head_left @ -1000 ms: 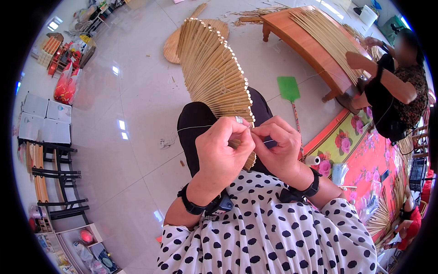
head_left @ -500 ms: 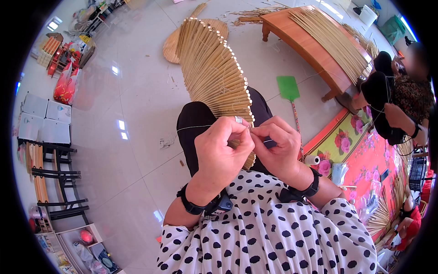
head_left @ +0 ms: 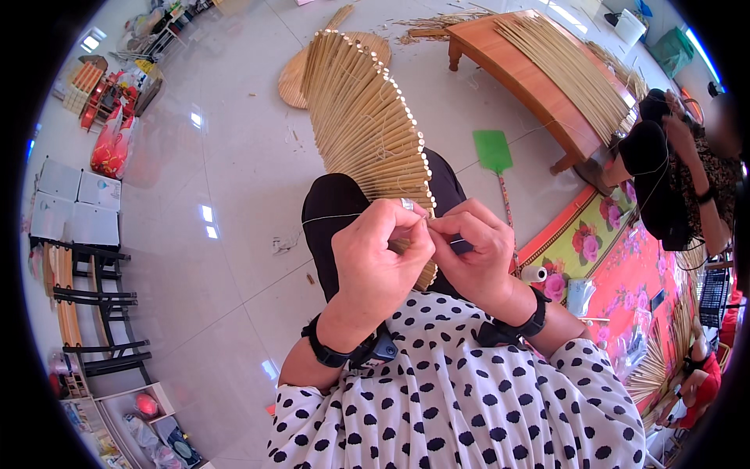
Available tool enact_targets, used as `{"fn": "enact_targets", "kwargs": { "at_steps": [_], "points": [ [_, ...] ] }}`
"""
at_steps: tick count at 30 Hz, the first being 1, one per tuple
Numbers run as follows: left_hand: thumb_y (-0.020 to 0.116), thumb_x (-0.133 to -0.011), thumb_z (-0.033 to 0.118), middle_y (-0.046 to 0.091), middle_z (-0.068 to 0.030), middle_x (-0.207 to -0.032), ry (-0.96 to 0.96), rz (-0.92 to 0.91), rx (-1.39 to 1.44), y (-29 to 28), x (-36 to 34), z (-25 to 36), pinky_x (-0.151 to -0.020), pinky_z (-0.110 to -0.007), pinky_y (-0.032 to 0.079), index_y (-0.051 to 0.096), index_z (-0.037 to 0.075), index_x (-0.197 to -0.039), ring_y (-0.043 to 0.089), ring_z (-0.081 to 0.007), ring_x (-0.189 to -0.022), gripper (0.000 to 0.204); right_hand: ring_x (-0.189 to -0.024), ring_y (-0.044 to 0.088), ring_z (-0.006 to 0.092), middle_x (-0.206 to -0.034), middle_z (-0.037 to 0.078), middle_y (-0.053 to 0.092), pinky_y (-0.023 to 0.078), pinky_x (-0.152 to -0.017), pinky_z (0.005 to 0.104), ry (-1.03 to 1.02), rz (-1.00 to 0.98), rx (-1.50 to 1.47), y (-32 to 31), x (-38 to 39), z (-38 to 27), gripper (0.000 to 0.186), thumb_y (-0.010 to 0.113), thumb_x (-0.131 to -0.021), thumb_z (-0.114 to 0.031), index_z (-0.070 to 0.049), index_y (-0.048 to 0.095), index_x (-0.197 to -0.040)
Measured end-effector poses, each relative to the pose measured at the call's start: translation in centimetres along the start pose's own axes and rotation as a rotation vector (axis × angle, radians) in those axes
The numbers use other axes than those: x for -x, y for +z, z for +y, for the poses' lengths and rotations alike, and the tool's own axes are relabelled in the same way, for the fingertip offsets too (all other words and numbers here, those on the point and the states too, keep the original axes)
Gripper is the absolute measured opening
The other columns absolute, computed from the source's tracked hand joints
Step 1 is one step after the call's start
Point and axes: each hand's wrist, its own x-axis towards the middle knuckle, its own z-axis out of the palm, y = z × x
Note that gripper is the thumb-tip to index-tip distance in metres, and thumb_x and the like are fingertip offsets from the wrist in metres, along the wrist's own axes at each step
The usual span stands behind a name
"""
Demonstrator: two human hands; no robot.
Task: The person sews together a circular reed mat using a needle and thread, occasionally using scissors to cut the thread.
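Pinching thread (head_left: 332, 218): left hand (head_left: 379, 258), right hand (head_left: 473, 254) (seemingly) | straw mat (head_left: 363, 125) long axis points away, leaning left

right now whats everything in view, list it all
straw mat being stitched: one, tan, fanned out over the lap
thread: one, pale, running left from the hands
wooden bench: one, brown, upper right, straw stalks on top
fly swatter: one, green, on the floor
thread spool: one, white, by the floral mat, red
another person: one, dark clothes, far right
folding chairs: black, far left
left hand: pinching at the mat edge
right hand: pinching beside it
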Motion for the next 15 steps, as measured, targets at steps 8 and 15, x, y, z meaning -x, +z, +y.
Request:
{"fn": "enact_targets", "kwargs": {
  "at_steps": [8, 15],
  "points": [
    [0.064, -0.079, -0.008, 0.067, -0.0096, -0.084, -0.028, 0.008, 0.019, -0.4, 0.0, 0.3, -0.066, -0.022, 0.054, 0.056, -0.003, -0.084, 0.066, -0.0103, -0.071, 0.011, -0.055, 0.062, 0.0132, -0.072, 0.006, 0.061, 0.05, -0.05, 0.0238, -0.023, 0.001, -0.028, 0.1, -0.2, -0.2, 0.013, 0.076, -0.07, 0.002, -0.003, 0.068, -0.079],
    [0.063, -0.081, 0.001, 0.062, -0.0058, -0.076, 0.137, -0.295, 0.398, -3.2, -1.4, 3.5, -0.062, -0.027, 0.05, 0.061, 0.003, -0.087, 0.061, -0.0167, -0.061, 0.007, -0.056, 0.059, 0.0118, -0.073, 0.004, 0.061, 0.045, -0.048, 0.024, -0.028, 0.048, 0.04, -1.7, -0.2, 0.3, 0.014, 0.075, -0.068, 0.002, -0.003, 0.069, -0.079]
  ]
}}
